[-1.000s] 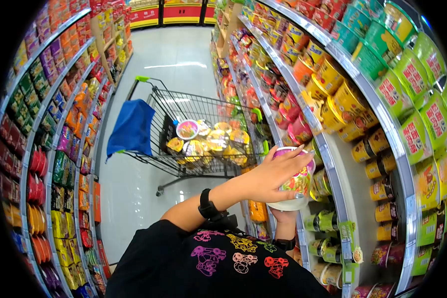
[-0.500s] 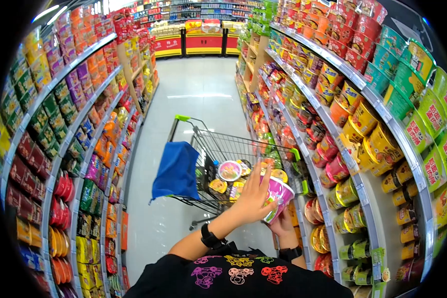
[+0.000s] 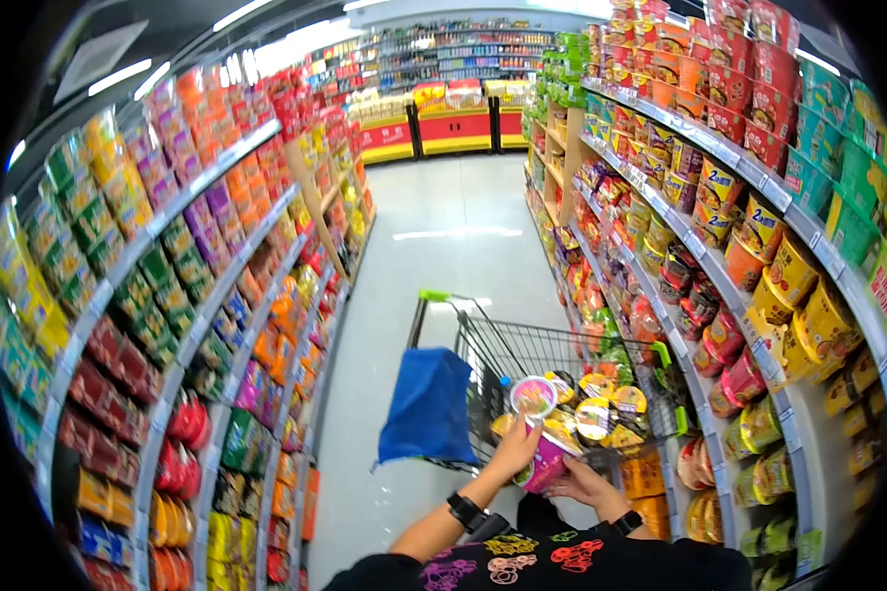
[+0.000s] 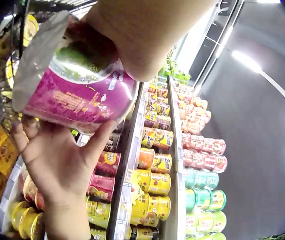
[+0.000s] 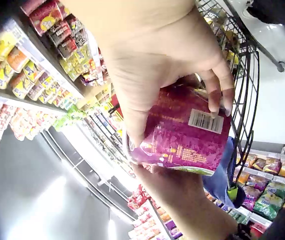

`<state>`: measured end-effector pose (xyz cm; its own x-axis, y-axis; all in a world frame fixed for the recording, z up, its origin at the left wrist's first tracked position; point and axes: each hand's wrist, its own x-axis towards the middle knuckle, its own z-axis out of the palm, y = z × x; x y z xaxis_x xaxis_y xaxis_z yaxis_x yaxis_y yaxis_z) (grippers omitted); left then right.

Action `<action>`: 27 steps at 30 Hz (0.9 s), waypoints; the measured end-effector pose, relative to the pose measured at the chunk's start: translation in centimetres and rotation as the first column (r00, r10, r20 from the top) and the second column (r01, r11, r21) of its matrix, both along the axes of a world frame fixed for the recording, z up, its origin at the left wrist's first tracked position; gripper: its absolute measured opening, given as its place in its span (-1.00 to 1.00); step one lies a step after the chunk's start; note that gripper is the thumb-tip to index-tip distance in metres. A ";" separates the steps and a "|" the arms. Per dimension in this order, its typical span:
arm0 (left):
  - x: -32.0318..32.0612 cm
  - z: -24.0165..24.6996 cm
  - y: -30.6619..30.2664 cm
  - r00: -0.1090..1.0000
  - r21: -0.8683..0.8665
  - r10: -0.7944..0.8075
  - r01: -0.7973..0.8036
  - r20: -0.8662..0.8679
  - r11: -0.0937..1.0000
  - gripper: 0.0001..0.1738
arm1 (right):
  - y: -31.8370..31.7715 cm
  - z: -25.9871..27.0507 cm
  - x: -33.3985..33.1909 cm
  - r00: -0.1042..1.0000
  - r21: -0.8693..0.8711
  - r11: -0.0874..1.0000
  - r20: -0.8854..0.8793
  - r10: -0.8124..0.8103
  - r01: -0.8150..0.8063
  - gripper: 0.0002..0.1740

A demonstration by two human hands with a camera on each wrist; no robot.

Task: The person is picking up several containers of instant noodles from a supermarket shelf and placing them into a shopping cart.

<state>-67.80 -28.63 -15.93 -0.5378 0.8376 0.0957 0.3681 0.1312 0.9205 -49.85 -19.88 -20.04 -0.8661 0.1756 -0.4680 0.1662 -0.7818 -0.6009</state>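
In the head view a purple instant noodle cup (image 3: 545,467) is held in front of the body, tilted, near the side of the cart. My left hand (image 3: 514,448) grips it on the left, and my right hand (image 3: 579,485) holds it from the right. Seen from the right wrist, the thumb and fingertips curl round the cup's side, where a white barcode label (image 5: 206,121) shows. The left wrist view catches the pale end of the cup (image 4: 35,65) and small print on its purple wall; the left fingers are mostly hidden behind it.
A black wire shopping cart (image 3: 522,340) stands just ahead, a blue cloth (image 3: 426,404) draped over its left end. Inside are several yellow-lidded cups (image 3: 594,418) and a pink-topped cup (image 3: 533,397). Stocked shelves line both sides of the aisle (image 3: 443,207).
The cup has come away from the right-hand shelf toward the body and been tilted. The left hand has slid from its top to its side. The head view has lifted and swung left.
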 end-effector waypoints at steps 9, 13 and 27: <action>-10.2 -9.5 4.2 0.714 -0.065 0.020 0.036 0.700 0.997 -0.57 | 6.8 0.8 -8.1 0.940 0.251 0.906 0.118 0.321 -0.341 -0.19; -10.5 -8.3 4.4 0.700 -0.270 0.246 -0.078 0.671 0.960 -0.56 | 8.6 -3.0 -11.8 0.930 0.263 0.897 0.197 0.311 -0.356 -0.19; -11.4 -16.4 4.3 0.219 -0.546 0.522 0.065 0.824 0.835 -0.58 | 12.8 -8.6 -14.2 0.880 0.505 0.729 0.364 0.306 -0.463 -0.14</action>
